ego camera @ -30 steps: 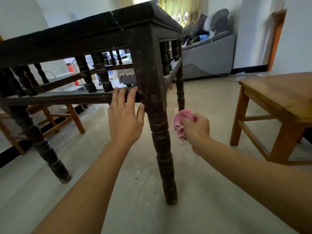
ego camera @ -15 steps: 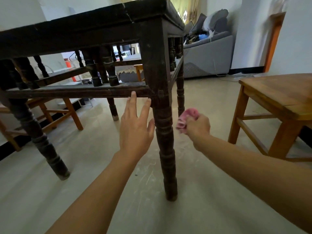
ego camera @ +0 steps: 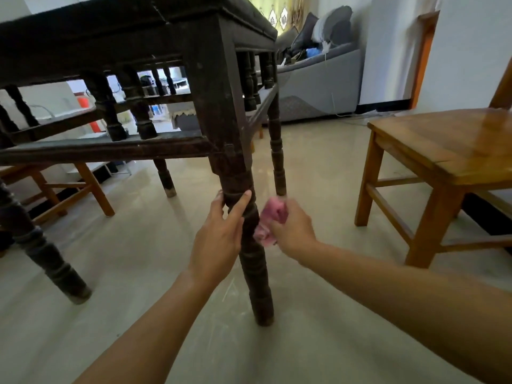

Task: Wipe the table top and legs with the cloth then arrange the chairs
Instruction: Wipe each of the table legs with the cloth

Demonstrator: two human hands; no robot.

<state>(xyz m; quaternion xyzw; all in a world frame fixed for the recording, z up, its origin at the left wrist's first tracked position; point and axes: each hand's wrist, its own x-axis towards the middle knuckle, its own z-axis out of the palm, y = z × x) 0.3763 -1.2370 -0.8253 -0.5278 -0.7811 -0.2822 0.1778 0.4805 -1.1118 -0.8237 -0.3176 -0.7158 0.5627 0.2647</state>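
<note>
A dark wooden table [ego camera: 110, 45] is seen from low down. Its top surface is not shown, only the edge and the spindle rail beneath, and its left end is cut off by the frame. The near corner leg [ego camera: 256, 278] is seen down to its foot on the pale floor [ego camera: 138, 273].

The left hand [ego camera: 219, 239] is wrapped round the near corner leg at its upper turned section. The thumb is laid across the front and fingertips show at the left side. The rest of the fingers are hidden behind the wood.

The right hand [ego camera: 293, 231] is closed round a bunched pink cloth [ego camera: 273, 214]. The cloth is held against the right side of the same leg, just beside the left hand. Hand and cloth are blurred, so the exact contact cannot be made out. The fingers are largely hidden by the cloth and the back of the hand.

A wooden chair [ego camera: 443, 151] stands to the right, well apart from the table, with its back cut off at the frame edge. Of a second chair [ego camera: 69, 187], only legs and rungs are seen below the table rail at left. A grey sofa [ego camera: 318, 79] behind is partly hidden by the table. The items on it are too small to identify.
</note>
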